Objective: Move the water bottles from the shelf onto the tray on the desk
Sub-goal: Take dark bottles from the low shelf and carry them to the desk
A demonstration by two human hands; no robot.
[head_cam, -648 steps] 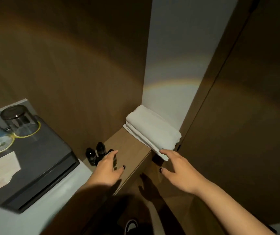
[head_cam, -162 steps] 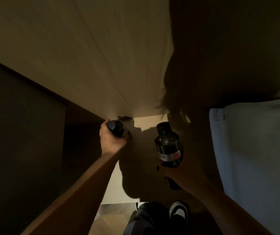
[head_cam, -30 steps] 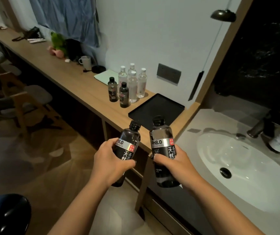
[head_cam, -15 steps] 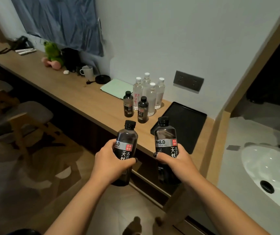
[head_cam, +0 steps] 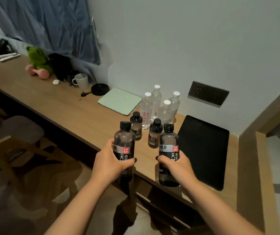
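Note:
Each of my hands holds a dark water bottle with a black cap, upright, in front of the wooden desk [head_cam: 64,109]. My left hand [head_cam: 109,164] grips the left dark bottle [head_cam: 124,141] around its label. My right hand [head_cam: 176,164] grips the right dark bottle [head_cam: 168,141] the same way. The black tray [head_cam: 203,150] lies flat on the desk, just right of my right hand, with nothing on it. Two more dark bottles [head_cam: 154,135] stand on the desk behind the held ones, left of the tray.
Several clear bottles with white caps [head_cam: 156,102] stand behind the dark ones near the wall. Further left lie a pale green pad [head_cam: 120,101], a white mug [head_cam: 81,80] and a green plush toy [head_cam: 38,59]. A wall socket [head_cam: 207,93] sits above the tray. Chairs [head_cam: 12,131] stand at left.
The view has moved closer to the desk and turned left, so the sink has left the frame. Both held bottles are now nearer the desk's front edge and slightly further apart.

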